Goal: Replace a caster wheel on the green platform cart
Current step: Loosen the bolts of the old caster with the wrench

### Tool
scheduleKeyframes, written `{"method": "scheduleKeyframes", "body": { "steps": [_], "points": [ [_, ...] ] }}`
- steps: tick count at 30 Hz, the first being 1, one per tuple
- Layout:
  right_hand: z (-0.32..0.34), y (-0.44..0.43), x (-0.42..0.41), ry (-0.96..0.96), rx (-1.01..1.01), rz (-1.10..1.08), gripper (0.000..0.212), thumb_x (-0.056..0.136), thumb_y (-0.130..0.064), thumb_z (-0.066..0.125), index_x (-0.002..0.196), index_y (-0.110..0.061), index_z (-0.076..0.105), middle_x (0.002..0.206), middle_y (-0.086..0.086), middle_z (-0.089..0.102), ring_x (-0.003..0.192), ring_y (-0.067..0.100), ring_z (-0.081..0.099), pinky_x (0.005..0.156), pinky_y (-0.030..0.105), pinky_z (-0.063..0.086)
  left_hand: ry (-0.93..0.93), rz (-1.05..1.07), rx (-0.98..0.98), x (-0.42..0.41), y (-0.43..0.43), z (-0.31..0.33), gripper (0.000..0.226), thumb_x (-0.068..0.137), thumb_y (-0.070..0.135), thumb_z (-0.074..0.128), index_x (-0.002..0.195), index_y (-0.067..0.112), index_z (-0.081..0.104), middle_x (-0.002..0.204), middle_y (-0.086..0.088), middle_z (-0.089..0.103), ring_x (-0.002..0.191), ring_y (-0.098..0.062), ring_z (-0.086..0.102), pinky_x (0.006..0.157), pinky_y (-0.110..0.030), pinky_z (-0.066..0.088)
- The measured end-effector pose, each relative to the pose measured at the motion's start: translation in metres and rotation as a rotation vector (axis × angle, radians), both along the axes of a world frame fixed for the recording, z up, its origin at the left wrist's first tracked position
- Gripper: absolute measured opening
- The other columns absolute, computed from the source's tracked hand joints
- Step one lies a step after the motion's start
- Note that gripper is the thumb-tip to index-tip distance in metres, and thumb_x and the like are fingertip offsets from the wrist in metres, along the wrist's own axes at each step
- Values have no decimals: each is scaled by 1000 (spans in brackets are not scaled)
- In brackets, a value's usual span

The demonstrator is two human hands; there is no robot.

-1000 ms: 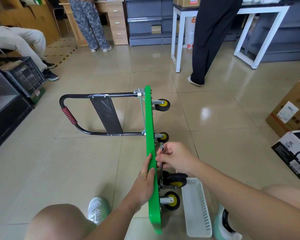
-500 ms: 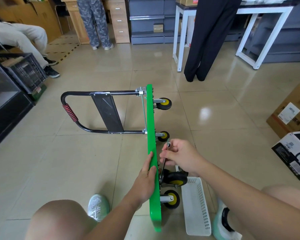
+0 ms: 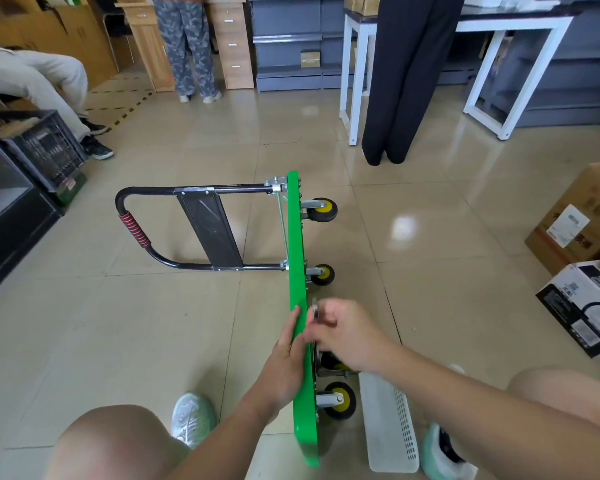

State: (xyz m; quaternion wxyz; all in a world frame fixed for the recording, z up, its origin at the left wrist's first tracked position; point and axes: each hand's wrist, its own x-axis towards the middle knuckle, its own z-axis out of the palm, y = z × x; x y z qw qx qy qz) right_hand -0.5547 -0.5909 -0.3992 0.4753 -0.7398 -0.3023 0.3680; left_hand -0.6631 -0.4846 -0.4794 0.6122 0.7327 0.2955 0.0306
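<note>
**Head view: cart on its edge, both hands at its near end**

Nearest the camera are the person's bare knees. A white shoe point(image 3: 193, 415) is on the tiles left of the cart, and a pale green shoe point(image 3: 444, 457) is at the lower right. A white perforated basket point(image 3: 392, 424) lies on the floor just beside the near wheels.

The green platform cart point(image 3: 300, 265) stands on its long edge on the floor and runs away from the camera down the middle, with its wheels pointing right. The nearest caster wheel point(image 3: 340, 400) has a black tyre and a yellow hub. A second caster point(image 3: 328, 360) just beyond it is largely hidden under the right wrist.

The left hand point(image 3: 288, 362) lies flat against the deck's left face, fingers straight, grasping nothing. The right hand point(image 3: 347, 334) is curled round a small metal tool point(image 3: 315, 311), held close to the deck's wheel side. The tool is too blurred to tell its kind.

Farther along the deck are two more casters point(image 3: 323, 274) and point(image 3: 323, 209). The black handle point(image 3: 132, 230), with its red grip, sticks out to the left at the far end.

At the right, well apart from the cart, sit a black-and-white box point(image 3: 586, 306) and a cardboard box point(image 3: 582, 220). At the left is a black crate point(image 3: 42, 147). Beyond the cart, a person in black trousers point(image 3: 406, 81) stands at a white table point(image 3: 352, 81). Another person stands by wooden drawers, and a third sits at the far left.
</note>
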Motion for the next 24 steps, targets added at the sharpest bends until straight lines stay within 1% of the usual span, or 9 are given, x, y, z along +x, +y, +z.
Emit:
{"method": "scheduleKeyframes", "body": {
  "steps": [5, 8, 13, 16, 18, 20, 21, 23, 24],
  "points": [
    [-12, -9, -15, 55, 102, -115, 29, 91, -12, 70, 72, -34, 70, 78, -8, 73, 76, 7, 68, 84, 37, 58, 21, -23, 44, 0, -1, -1, 42, 112, 47, 27, 127, 84, 17, 163, 13, 35, 142, -14, 47, 121, -42, 35],
    [-12, -9, -16, 49, 111, -114, 31, 91, -9, 69, 70, -33, 70, 76, -7, 73, 75, 8, 66, 87, 40, 58, 14, -3, 47, 1, 0, -3, 45, 111, 48, 28, 143, 76, 13, 162, 11, 39, 141, -12, 47, 122, -40, 34],
    [-17, -18, -31, -41, 156, -147, 43, 94, -10, 67, 67, -43, 68, 66, -21, 66, 64, -4, 59, 70, 16, 45, -16, -14, 27, 0, 1, -6, 49, 111, 48, 31, 153, 66, 14, 158, 13, 44, 135, -7, 50, 118, -35, 36],
    [-22, -21, -35, -87, 221, -193, 44, 94, -11, 66, 67, -46, 67, 63, -22, 63, 63, -3, 57, 67, 12, 42, 3, -22, 57, 1, 0, -3, 38, 112, 42, 31, 138, 69, 28, 156, 14, 44, 122, -6, 57, 104, -30, 42],
    [-25, -25, -41, -116, 238, -209, 42, 94, -8, 65, 68, -41, 66, 61, -22, 62, 61, -3, 56, 64, 10, 43, 18, -40, 81, 1, 1, -2, 29, 113, 34, 28, 124, 56, 42, 159, 7, 40, 124, -18, 59, 104, -35, 44],
    [-33, -35, -52, -176, 208, -172, 40, 93, -2, 59, 69, -34, 67, 65, -18, 64, 65, -1, 60, 67, 18, 52, 23, -32, 83, 0, 2, -2, 29, 111, 27, 29, 126, 27, 54, 157, 2, 40, 117, -28, 61, 100, -39, 48],
    [-40, -40, -62, -230, 201, -145, 34, 90, -2, 53, 74, -29, 68, 71, -15, 67, 71, 2, 66, 73, 30, 58, 26, -45, 107, 1, 3, -5, 33, 111, 27, 30, 136, 24, 51, 146, 7, 48, 106, -25, 63, 95, -37, 50],
    [-57, -53, -78, -329, 201, -130, 32, 83, -4, 46, 85, -29, 68, 83, -15, 71, 80, 9, 73, 78, 44, 60, 26, -27, 118, 1, 2, 0, 40, 114, 33, 29, 149, 52, 34, 116, 19, 54, 91, -11, 54, 86, -29, 45],
    [-62, -56, -81, -351, 210, -153, 38, 84, 0, 48, 86, -32, 68, 87, -16, 71, 81, 8, 74, 78, 44, 61, 29, -10, 113, 2, 2, 2, 39, 114, 34, 28, 142, 60, 34, 119, 20, 54, 88, -7, 50, 84, -28, 41]
  ]
}}
